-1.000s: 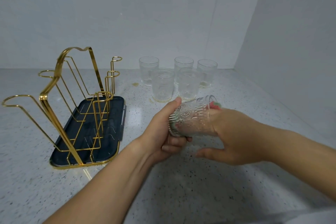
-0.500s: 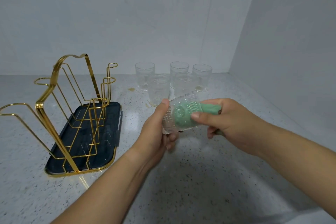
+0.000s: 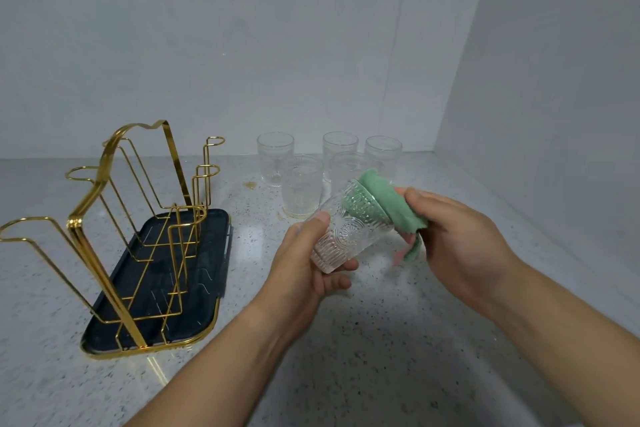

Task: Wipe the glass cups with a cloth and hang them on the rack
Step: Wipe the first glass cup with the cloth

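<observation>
Cup (image 3: 346,236) in air over tabletop (image 3: 381,340), tilted, mouth up toward my right. Green cloth (image 3: 391,208) stuffed into mouth, green showing through glass, tail hanging outside. My left hand (image 3: 304,270) grips cup at base, thumb on wall. My right hand (image 3: 460,246) clutches cloth just past rim. Behind, five more cups (image 3: 300,184) upright, clustered near back wall. Further left, gold wire rack (image 3: 104,281) stands in dark tray (image 3: 207,270).
</observation>
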A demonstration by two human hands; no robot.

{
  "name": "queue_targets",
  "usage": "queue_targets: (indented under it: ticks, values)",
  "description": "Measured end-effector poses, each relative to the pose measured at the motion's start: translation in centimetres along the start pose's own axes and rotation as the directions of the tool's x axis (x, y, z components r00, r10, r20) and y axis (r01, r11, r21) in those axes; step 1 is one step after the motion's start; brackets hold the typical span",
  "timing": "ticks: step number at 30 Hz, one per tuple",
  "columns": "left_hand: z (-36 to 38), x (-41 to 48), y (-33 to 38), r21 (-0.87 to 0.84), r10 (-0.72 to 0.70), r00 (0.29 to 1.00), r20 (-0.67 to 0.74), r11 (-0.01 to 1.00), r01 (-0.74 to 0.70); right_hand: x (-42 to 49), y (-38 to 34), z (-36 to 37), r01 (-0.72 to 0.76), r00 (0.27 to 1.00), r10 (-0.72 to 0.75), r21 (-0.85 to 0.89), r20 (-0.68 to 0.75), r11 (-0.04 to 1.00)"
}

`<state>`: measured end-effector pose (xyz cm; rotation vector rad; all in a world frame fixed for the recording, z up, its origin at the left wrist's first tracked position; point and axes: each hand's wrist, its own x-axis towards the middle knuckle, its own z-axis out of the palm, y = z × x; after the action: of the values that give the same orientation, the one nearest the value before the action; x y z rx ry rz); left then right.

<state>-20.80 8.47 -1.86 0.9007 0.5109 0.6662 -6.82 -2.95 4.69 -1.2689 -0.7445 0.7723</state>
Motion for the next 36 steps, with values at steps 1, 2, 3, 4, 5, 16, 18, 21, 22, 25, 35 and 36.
queue_targets:
  ticks: [1, 2, 3, 4, 5, 16, 18, 21, 22, 25, 35, 36]
  values:
    - [0.0, 0.0, 0.0, -0.003, 0.001, 1.000, 0.005, 1.000, -0.001, 0.1, 0.0, -0.2, 0.017, 1.000, -0.017, -0.025, -0.009, 1.000]
    - [-0.1, 0.1, 0.0, -0.006, -0.001, 1.000, 0.008, 1.000, 0.001, 0.1, 0.1, -0.5, 0.029, 1.000, -0.029, -0.043, 0.000, 0.999]
    - [-0.1, 0.1, 0.0, -0.005, -0.004, 1.000, 0.009, 1.000, 0.004, 0.1, 0.2, -0.6, 0.039, 0.999, -0.038, -0.070, 0.022, 0.997]
    - [-0.1, 0.1, -0.1, -0.002, -0.006, 1.000, 0.010, 1.000, 0.006, 0.1, 0.2, -0.7, 0.057, 0.998, -0.053, -0.107, 0.045, 0.993]
    - [-0.2, 0.1, -0.1, 0.005, -0.009, 1.000, 0.014, 1.000, 0.009, 0.0, 0.2, -0.6, 0.081, 0.995, -0.074, -0.139, 0.060, 0.987]
    - [-0.5, 0.1, -0.2, 0.073, -0.037, 0.997, 0.063, 0.997, 0.032, 0.7, -0.3, 0.9, 0.167, 0.984, -0.138, -0.306, 0.115, 0.937]
    - [-0.5, 0.1, -0.2, 0.087, -0.034, 0.997, 0.073, 0.996, 0.028, 0.5, 0.1, 1.3, 0.212, 0.975, -0.161, -0.437, 0.153, 0.874]
    - [-0.5, 0.0, -0.1, 0.092, -0.052, 0.994, 0.094, 0.995, 0.043, -0.1, 1.3, 2.3, 0.279, 0.959, -0.204, -0.541, 0.196, 0.793]
    - [-0.5, 0.0, -0.1, 0.100, -0.061, 0.993, 0.103, 0.994, 0.051, -0.3, 1.7, 2.7, 0.308, 0.951, -0.239, -0.580, 0.194, 0.755]
    - [-0.2, -0.3, 0.0, 0.131, -0.038, 0.995, 0.087, 0.991, 0.027, -0.1, 2.7, 3.5, 0.381, 0.912, -0.368, -0.706, 0.180, 0.597]
    - [0.8, -1.9, -0.3, 0.390, 0.362, 0.932, 0.003, 0.858, -0.335, 1.5, -0.2, 5.3, 0.199, 0.944, -0.328, -0.746, -0.028, 0.635]
    - [0.8, -1.8, -0.3, 0.345, 0.326, 0.945, -0.016, 0.889, -0.301, 1.3, -0.1, 5.4, 0.226, 0.937, -0.349, -0.755, -0.004, 0.616]
